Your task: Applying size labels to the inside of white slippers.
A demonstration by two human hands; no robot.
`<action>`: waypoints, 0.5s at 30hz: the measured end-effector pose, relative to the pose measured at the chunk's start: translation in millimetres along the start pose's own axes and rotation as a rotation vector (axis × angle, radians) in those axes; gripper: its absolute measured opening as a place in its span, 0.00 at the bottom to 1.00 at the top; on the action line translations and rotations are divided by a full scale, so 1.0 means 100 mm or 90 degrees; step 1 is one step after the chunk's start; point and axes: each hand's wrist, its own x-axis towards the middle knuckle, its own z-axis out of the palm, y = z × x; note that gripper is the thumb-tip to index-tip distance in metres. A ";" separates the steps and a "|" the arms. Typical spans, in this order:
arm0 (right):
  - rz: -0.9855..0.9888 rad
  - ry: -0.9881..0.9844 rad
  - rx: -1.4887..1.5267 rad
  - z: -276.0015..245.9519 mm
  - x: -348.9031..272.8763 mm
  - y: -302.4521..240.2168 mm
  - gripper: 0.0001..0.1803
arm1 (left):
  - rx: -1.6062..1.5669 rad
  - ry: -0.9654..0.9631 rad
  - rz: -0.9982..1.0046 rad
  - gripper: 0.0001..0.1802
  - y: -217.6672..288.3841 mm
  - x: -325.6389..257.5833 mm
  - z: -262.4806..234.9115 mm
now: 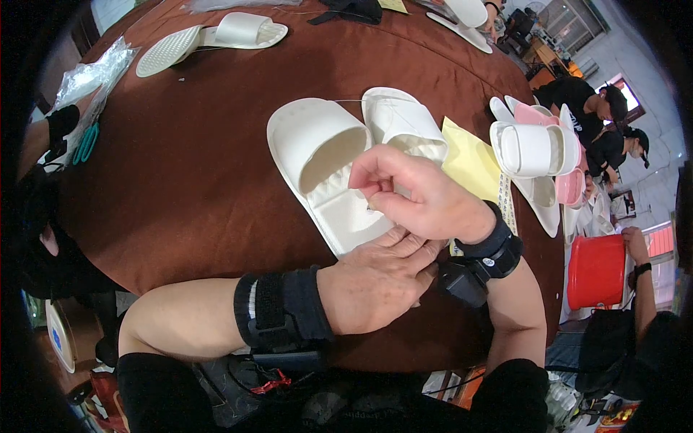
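Right hand [415,193] pinched above white slipper [325,169] at table [188,180] centre; left hand [379,278] flat at its heel; yellow paper [473,166] at 3 o'clock

Matt, smooth foam-like white plastic is being shown by the slipper [328,169]; soft brown cloth by the table cover [180,166]; glossy red plastic by the bucket [595,270].
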 end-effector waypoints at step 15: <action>0.010 -0.031 -0.158 0.04 0.03 -0.03 0.09 | -0.026 -0.023 -0.001 0.24 -0.01 -0.01 0.01</action>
